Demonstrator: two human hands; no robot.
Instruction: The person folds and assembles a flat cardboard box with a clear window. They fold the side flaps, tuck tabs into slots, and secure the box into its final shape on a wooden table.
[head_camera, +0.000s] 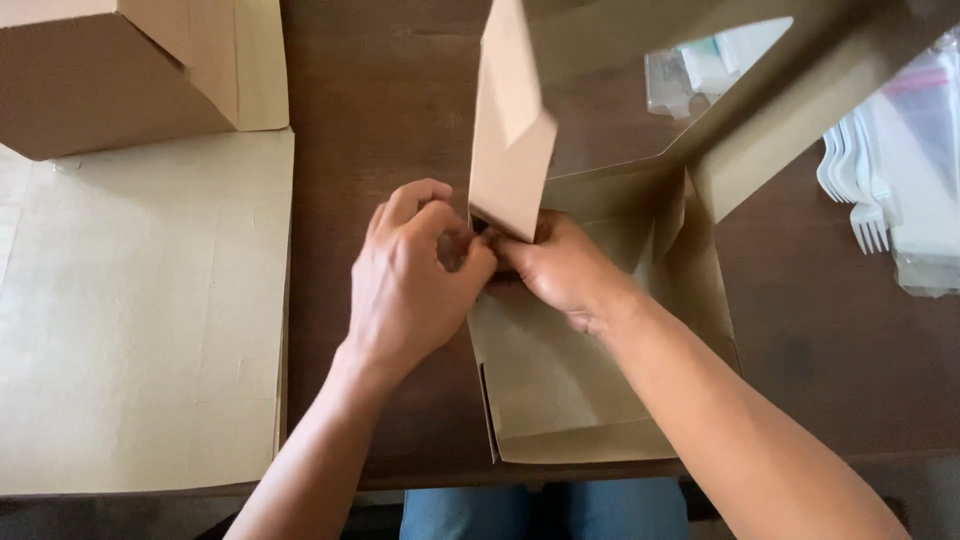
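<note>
Fingers (445, 235) of both left hand (415, 285) and right hand (560, 265) pinch shut on one corner flap (510, 150) of brown paper box (560, 390) on tabletop (400, 100), flap upright just above them, seemingly to tuck it; white forks (865, 195) well right.

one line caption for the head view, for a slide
Both hands, left and right, pinch a brown paper takeout box on a dark table.

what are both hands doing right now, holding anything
Left hand: closed, pinching the brown paper box at its upright flap.
Right hand: closed on the same box corner.
</note>
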